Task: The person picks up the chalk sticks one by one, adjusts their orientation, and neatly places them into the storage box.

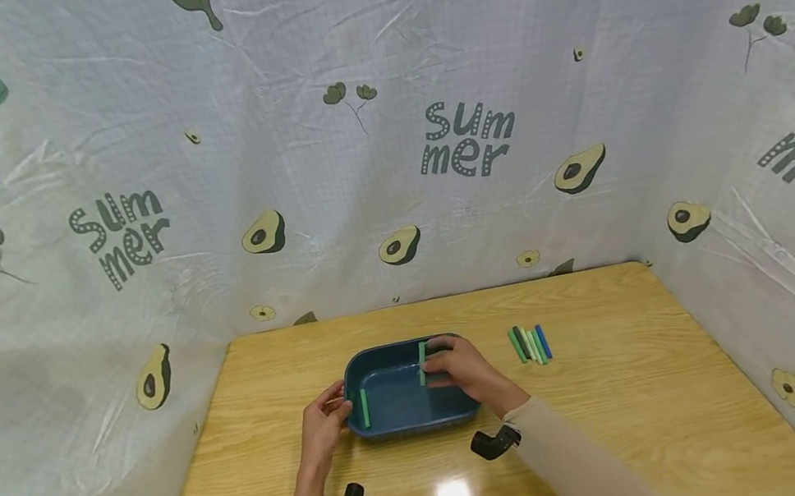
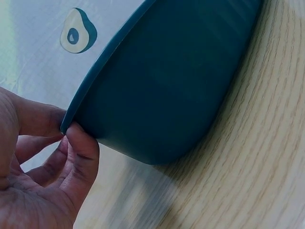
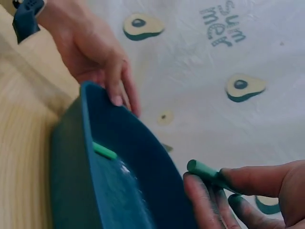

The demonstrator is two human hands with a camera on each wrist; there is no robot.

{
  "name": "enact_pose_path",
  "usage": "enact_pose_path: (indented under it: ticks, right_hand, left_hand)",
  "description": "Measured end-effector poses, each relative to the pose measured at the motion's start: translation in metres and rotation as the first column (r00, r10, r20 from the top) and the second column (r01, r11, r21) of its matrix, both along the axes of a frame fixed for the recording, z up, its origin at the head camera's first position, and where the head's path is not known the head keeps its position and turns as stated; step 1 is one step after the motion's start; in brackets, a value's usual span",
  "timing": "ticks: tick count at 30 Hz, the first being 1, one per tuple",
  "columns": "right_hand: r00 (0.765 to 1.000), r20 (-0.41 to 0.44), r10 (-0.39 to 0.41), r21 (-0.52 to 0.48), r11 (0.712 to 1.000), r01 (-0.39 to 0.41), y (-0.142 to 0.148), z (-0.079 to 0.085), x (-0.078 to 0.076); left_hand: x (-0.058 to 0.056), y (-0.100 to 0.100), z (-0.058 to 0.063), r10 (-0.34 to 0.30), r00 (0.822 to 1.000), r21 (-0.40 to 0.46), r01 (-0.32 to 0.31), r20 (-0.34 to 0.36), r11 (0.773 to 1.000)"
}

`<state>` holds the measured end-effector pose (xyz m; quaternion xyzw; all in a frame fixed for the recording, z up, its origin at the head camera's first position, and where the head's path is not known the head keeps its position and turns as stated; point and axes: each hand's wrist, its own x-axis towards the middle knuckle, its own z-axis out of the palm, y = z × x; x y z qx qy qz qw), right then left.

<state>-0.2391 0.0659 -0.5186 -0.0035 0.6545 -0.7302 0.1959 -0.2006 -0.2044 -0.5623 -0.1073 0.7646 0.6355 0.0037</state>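
Note:
A dark blue plastic tub (image 1: 405, 404) stands on the wooden table. My left hand (image 1: 324, 422) pinches its left rim between thumb and fingers, as the left wrist view shows up close. Between the thumb and fingers of my right hand (image 1: 466, 368) is a green chalk stick (image 3: 202, 169), held above the right part of the tub. Green dust marks the right fingertips. Another green chalk stick (image 1: 365, 409) lies inside the tub, near its left wall.
Right of the tub, several chalk sticks (image 1: 531, 345) in green, dark, pale and blue lie side by side on the table (image 1: 609, 396). A printed white sheet (image 1: 333, 206) with avocados hangs behind the table and along its sides.

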Motion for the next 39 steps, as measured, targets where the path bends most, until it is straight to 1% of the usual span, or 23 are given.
enact_pose_path:
  ticks: [7, 21, 29, 35, 39]
  right_hand:
    - [0.998, 0.051, 0.031, 0.021, 0.999, -0.033, -0.026, -0.009, -0.006]
    - [0.995, 0.102, -0.001, 0.045, 0.999, -0.004, -0.053, -0.025, -0.009]
    - [0.994, 0.107, -0.016, 0.081, 0.997, 0.007, -0.066, -0.034, -0.012]
    - [0.992, 0.125, -0.034, 0.112, 0.994, 0.020, -0.074, -0.035, -0.011]
    - [0.993, 0.113, -0.045, 0.145, 0.989, 0.029, -0.079, -0.034, -0.009]
  left_hand:
    - [-0.002, 0.001, 0.000, -0.002, 1.000, 0.000, 0.002, -0.002, 1.000]
    - [-0.001, 0.001, -0.001, -0.006, 1.000, -0.022, 0.006, 0.001, 1.000]
    - [-0.003, -0.001, -0.001, 0.003, 1.000, -0.029, -0.003, 0.010, 1.000]
    - [-0.003, 0.001, -0.001, -0.006, 1.000, -0.030, 0.007, 0.014, 1.000]
    - [-0.002, 0.001, -0.001, -0.004, 1.000, -0.020, 0.004, 0.005, 1.000]
